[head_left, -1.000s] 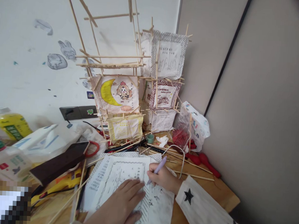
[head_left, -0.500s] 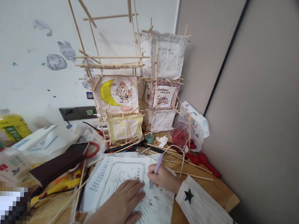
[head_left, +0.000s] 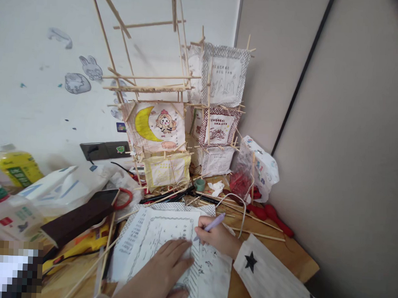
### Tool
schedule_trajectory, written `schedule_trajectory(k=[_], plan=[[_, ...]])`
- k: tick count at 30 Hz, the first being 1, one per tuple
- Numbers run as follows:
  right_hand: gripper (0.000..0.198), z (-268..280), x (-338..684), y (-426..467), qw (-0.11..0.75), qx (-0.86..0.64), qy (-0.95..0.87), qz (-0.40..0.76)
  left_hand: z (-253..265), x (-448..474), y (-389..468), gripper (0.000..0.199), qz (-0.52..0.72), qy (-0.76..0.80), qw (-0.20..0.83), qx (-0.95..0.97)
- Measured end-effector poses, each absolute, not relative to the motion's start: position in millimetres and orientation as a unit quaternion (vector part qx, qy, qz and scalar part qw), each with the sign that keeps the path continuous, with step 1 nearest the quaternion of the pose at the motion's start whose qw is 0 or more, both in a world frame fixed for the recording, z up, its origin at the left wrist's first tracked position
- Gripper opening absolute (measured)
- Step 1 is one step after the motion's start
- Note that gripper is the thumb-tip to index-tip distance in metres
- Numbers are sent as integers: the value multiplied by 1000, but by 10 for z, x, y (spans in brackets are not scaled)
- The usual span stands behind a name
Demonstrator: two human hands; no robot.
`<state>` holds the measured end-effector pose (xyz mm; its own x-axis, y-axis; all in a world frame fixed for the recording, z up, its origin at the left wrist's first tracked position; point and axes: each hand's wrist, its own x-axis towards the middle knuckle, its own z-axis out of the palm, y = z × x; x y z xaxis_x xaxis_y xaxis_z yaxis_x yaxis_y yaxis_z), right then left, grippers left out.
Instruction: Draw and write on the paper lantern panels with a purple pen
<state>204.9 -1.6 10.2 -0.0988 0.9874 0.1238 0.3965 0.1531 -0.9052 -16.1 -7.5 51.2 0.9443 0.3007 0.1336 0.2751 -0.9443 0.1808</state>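
A purple pen (head_left: 214,222) is gripped in my right hand (head_left: 215,235), its tip down at the striped right border of a sheet of paper (head_left: 145,234). The sheet carries a wavy drawn frame, small marks and writing. My left hand (head_left: 167,268) lies flat on this sheet with the fingers spread, covering part of the drawing. Other papers lie beneath, one with handwriting at the left (head_left: 123,251) and one with a crosshatched edge showing at the top.
Stick frames with drawn panels (head_left: 158,127) (head_left: 221,128) stand behind the papers. Around them lie loose sticks (head_left: 261,233), red-handled scissors (head_left: 123,199), a dark box (head_left: 80,216), a yellow glue gun (head_left: 82,249), bottles (head_left: 18,165) and a red balloon (head_left: 275,220). The table's edge is at right.
The pen has tilted over to the right, and my right hand has shifted slightly left and up along the border. My left hand stays flat on the paper.
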Motion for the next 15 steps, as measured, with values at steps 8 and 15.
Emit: schedule_trajectory(k=[8,15], plan=[[18,131,2040,-22,421,-498,-666,362,496,-164,-61,42,95,138,84,982],[20,165,2037,-31,417,-504,-651,385,511,-159,-58,41,85,141,83,983]])
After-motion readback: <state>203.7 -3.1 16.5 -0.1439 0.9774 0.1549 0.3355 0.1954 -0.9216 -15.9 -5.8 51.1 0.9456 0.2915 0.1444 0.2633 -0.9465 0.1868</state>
